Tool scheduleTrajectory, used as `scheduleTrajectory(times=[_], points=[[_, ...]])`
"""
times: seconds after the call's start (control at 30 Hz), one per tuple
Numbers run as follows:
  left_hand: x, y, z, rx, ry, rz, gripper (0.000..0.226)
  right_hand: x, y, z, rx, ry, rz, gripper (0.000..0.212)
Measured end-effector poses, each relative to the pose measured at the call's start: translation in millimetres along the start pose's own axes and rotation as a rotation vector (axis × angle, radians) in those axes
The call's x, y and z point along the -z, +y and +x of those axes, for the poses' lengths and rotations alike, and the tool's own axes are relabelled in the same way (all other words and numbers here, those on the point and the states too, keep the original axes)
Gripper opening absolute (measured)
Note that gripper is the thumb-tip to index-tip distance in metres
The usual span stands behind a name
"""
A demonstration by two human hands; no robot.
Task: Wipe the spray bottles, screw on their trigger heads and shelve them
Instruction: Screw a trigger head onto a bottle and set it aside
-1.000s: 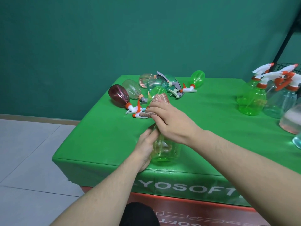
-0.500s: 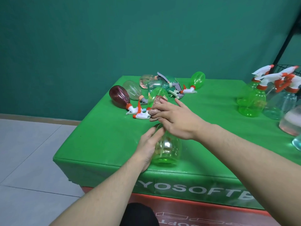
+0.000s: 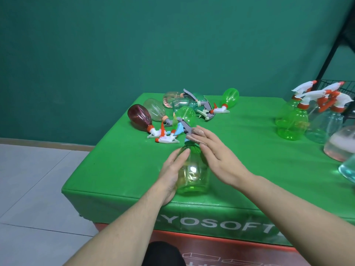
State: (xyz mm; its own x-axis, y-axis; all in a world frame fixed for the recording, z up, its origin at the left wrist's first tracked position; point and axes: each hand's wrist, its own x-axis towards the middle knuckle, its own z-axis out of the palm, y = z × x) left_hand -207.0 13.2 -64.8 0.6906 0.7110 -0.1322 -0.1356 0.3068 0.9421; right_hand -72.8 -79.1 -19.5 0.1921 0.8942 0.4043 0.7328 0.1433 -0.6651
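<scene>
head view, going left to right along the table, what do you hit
dark red bottle lying down → left hand → upright green bottle between the hands → right hand → standing green spray bottle → clear spray bottle → pink-tinted bottle at the right edge

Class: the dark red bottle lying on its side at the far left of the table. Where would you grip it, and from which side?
Grip the dark red bottle round its wide belly, coming from above and the left. It lies on its side with its head pointing right into the tangle of loose trigger heads, so that end is crowded; the rounded base end is free.
</scene>
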Motion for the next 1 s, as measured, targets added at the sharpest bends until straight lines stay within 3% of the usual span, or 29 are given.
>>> scheduleTrajectory(times=[0.1, 0.13, 0.17, 0.27, 0.33, 0.43, 0.53, 0.7, 0.87, 1.0], points=[[-0.2, -1.6, 0.5, 0.029, 0.033, 0.041, 0.106, -0.9, 4.1, -5.3, -0.155, 0.076, 0.02, 0.039], [-0.2, -1.8, 0.2, 0.02, 0.028, 0.033, 0.112, -1.7, 5.1, -5.2, -0.201, 0.088, 0.007, 0.039], [0.2, -1.1, -0.1, 0.019, 0.021, 0.016, 0.109, -2.3, 4.6, -4.2, -0.248, 0.094, -0.007, 0.04], [0.3, 3.9, -4.7, 0.015, 0.004, -0.04, 0.055, -2.0, 0.9, 4.4, -0.439, 0.138, 0.018, 0.038], [1.6, 3.1, -3.7, 0.013, 0.002, -0.055, 0.036, -0.1, -2.6, 11.2, -0.574, 0.175, 0.073, 0.035], [4.0, 1.1, -2.1, 0.035, 0.03, -0.065, 0.054, -4.0, -4.6, 21.8, -0.723, 0.226, 0.22, 0.029], [5.6, -1.5, 0.4, 0.02, 0.034, -0.097, 0.072, -12.3, -8.3, 37.2, -0.827, 0.264, 0.364, 0.038], [7.3, -3.7, 1.9, 0.015, -0.012, -0.075, 0.069, -17.1, -14.0, 56.3, -0.921, 0.293, 0.561, 0.038], [5.4, -2.4, 0.7, 0.026, -0.012, -0.015, 0.062, -12.0, -23.8, 64.0, -0.943, 0.335, 0.71, 0.021], [5.1, -2.9, 2.0, 0.019, -0.014, -0.008, 0.065, -17.4, -21.8, 64.9, -0.894, 0.291, 0.583, 0.024]])
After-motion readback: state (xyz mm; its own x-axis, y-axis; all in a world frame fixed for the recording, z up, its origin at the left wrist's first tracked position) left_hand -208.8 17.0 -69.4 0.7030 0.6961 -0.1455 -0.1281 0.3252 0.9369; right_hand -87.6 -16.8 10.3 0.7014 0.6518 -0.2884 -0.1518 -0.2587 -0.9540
